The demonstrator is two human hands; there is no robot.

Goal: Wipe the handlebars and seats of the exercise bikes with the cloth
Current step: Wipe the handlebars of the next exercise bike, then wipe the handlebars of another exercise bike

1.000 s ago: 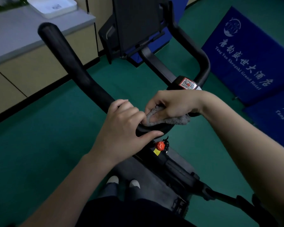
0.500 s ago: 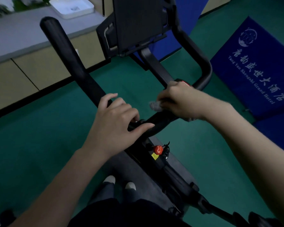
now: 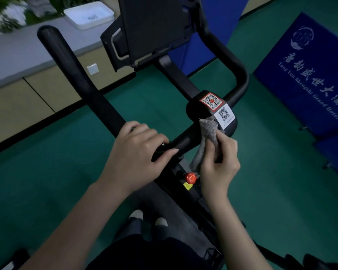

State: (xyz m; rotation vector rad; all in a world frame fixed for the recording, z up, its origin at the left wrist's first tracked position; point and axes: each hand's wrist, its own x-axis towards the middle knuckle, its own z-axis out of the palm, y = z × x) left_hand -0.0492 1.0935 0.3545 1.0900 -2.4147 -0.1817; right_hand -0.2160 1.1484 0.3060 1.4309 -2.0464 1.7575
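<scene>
A black exercise bike's handlebar [image 3: 82, 78] runs from the upper left down to its centre clamp. My left hand [image 3: 137, 154] grips the bar near the middle, thumb along its near side. My right hand [image 3: 220, 162] pinches a grey cloth [image 3: 208, 137], held just off the bar; the cloth's top edge lies against the clamp block with two QR stickers [image 3: 218, 108]. The right side of the handlebar [image 3: 236, 63] curves up behind the clamp. The seat is not in view.
A black console screen [image 3: 154, 30] stands on the stem ahead. A red knob [image 3: 190, 178] sits on the frame below the bar. Blue mats [image 3: 308, 75] lean at the right on green floor. A counter with a white tray [image 3: 90, 15] runs along the upper left. My shoes [image 3: 146, 217] show below.
My right hand has come off the bar and drawn back toward me, turning so the cloth hangs upright from my fingers. The QR stickers are uncovered. My left hand keeps its grip.
</scene>
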